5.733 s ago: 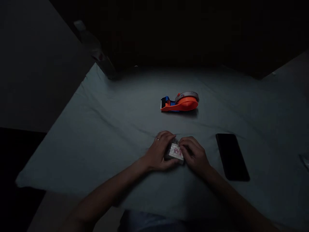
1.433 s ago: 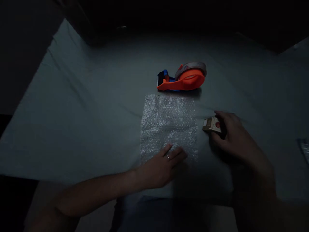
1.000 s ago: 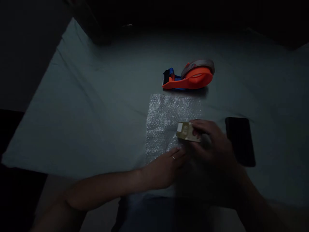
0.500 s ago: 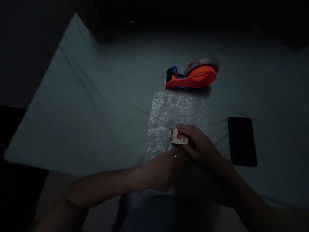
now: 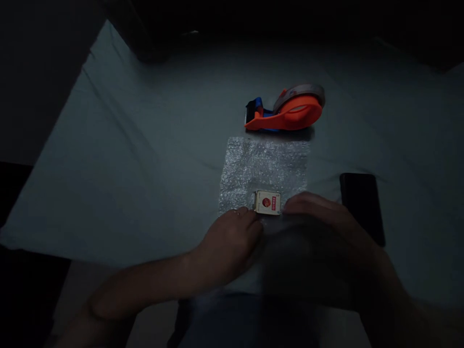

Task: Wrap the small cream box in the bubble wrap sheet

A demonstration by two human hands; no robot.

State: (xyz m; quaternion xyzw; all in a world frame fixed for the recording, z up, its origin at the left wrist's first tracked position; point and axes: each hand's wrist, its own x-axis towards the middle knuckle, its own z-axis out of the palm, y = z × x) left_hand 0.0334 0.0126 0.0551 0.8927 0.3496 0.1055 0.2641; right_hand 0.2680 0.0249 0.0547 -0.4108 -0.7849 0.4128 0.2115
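Observation:
A small cream box with a red round mark (image 5: 267, 202) lies on the near part of a bubble wrap sheet (image 5: 266, 164) spread on the grey cloth. My left hand (image 5: 232, 239) is at the sheet's near left edge, just left of the box, with its fingers curled down onto the wrap. My right hand (image 5: 322, 220) is dark and smeared. Its fingertips reach to the box's right side, and I cannot tell whether they touch the box or the wrap.
An orange and blue tape dispenser (image 5: 286, 108) lies just beyond the sheet's far edge. A black phone (image 5: 362, 203) lies flat to the right, close to my right hand. The grey cloth (image 5: 126, 159) covers the table; its left edge drops into darkness.
My right hand carried the small box from the right onto the bubble wrap, set it down and drew back to its right side. My left hand went from lying flat to curled at the edge.

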